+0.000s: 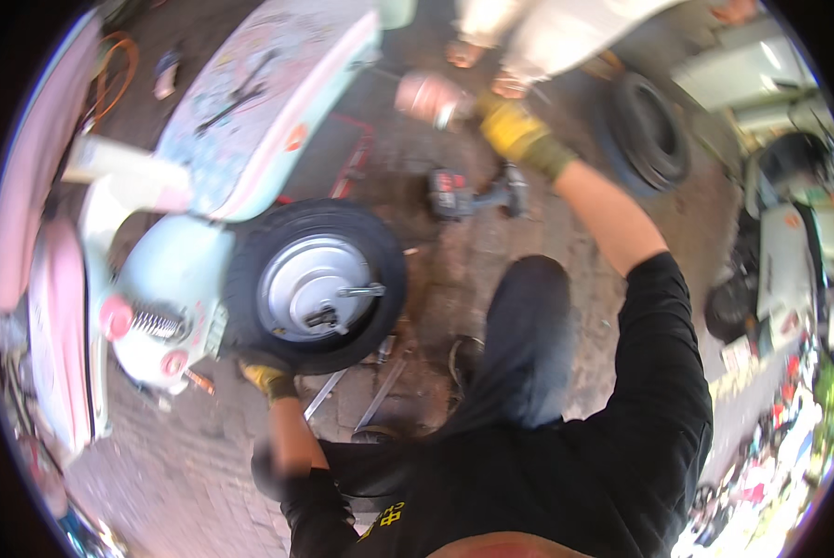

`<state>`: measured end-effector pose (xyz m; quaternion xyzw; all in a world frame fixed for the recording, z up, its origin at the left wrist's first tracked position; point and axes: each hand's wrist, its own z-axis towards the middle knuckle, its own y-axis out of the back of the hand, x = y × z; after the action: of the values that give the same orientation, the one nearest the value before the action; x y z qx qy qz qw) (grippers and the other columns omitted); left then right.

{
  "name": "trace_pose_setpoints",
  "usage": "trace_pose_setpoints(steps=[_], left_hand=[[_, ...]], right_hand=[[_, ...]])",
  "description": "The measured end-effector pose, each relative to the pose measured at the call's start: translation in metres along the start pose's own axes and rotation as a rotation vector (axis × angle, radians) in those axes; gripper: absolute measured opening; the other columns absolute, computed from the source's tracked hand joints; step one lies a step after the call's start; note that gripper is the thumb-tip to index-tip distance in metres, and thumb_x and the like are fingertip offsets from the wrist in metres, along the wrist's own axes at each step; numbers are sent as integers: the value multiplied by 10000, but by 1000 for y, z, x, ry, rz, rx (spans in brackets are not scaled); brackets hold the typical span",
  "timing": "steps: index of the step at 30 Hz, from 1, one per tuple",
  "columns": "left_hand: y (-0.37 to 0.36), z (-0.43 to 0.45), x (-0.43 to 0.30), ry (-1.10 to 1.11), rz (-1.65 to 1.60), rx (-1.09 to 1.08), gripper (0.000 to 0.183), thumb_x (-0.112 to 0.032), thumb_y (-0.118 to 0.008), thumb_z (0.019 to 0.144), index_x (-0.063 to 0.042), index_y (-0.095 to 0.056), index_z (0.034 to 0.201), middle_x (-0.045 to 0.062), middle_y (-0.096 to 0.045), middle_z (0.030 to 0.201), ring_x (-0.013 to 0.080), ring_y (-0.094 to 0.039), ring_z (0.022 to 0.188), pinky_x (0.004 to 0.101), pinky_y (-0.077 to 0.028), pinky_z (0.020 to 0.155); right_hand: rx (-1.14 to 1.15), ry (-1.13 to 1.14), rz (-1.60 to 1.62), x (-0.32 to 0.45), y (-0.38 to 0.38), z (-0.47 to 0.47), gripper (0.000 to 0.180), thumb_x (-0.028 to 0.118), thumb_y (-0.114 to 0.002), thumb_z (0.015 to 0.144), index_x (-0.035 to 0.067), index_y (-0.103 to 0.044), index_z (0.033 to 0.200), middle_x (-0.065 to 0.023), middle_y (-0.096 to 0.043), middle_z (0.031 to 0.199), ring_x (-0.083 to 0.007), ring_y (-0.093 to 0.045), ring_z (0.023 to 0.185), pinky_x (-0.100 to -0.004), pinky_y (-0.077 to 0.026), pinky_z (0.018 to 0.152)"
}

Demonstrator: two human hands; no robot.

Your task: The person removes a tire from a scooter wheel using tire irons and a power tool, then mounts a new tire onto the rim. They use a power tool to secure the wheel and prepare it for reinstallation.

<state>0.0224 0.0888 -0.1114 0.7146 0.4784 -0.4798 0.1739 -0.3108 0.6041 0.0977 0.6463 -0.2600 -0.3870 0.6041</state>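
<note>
My left hand [267, 378], in a yellow glove, is at the lower edge of the black tyre [382, 307], gripping it with the fingers partly hidden. The tyre is mounted on a silver hub wheel [305, 272], which has a wrench-like metal tool [361, 290] across its axle side. Raised to the upper right, my right hand [518, 132] wears a yellow glove too and is closed around a blurred tool. Its pinkish head [427, 97] looks like a mallet's. The wheel sits beside the pale blue fender [173, 258] of a pink and blue scooter.
On the brick floor lies a cordless impact driver [476, 195]. Loose tyres [647, 132] rest at the upper right. A person's sandalled feet [511, 80] stand ahead. Tools [239, 97] lie on the scooter's body panel [263, 84]. Another scooter [779, 272] stands at right.
</note>
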Motion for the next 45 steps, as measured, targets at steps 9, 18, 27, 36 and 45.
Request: trace_pose_setpoints(steps=[9, 18, 27, 36, 45], left_hand=[[-21, -38, -36, -365, 1334, -10, 527, -270, -296, 1136, 79, -467, 1491, 222, -578, 1485, 333, -563, 1333, 398, -416, 1152], [-21, -17, -24, -420, 2638, 192, 593, -380, -301, 1096, -112, -397, 1617, 83, -385, 1683, 237, -310, 1564, 442, -145, 1308], [-10, -3, -4, -91, -76, 88, 650, -427, -284, 1159, 27, -308, 1623, 127, -378, 1664, 211, -390, 1504, 358, -267, 1258], [-48, -34, -46, 27, 341, -259, 871, -675, -305, 1084, 72, -543, 1464, 148, -629, 1440, 241, -609, 1282, 336, -435, 1115], [-49, -84, 16, 204, -130, -343, 840, -666, -304, 1063, 9, -508, 1521, 131, -568, 1530, 310, -521, 1402, 392, -345, 1206]], right_hand=[[-763, -768, -155, -210, 118, -216, 462, 372, -586, 1001, 14, -618, 1290, -163, -721, 1131, -320, -702, 1007, -426, -567, 870], [-65, -1420, 1990, -16, -191, -195, 440, 331, -644, 1023, 12, -629, 1325, -143, -744, 1106, -262, -725, 992, -391, -594, 810], [529, -459, 1805, 57, -77, -32, 503, 476, -604, 1032, 69, -639, 1324, -88, -742, 1166, -199, -724, 1036, -370, -559, 924], [381, -844, 1791, 248, -144, 17, 591, 443, -381, 1087, 69, -541, 1515, -109, -577, 1523, -289, -521, 1407, -389, -386, 1173], [116, -345, 964, 223, -197, 106, 450, 283, -393, 1095, 59, -587, 1435, -253, -668, 1329, -387, -634, 1252, -450, -504, 1042]])
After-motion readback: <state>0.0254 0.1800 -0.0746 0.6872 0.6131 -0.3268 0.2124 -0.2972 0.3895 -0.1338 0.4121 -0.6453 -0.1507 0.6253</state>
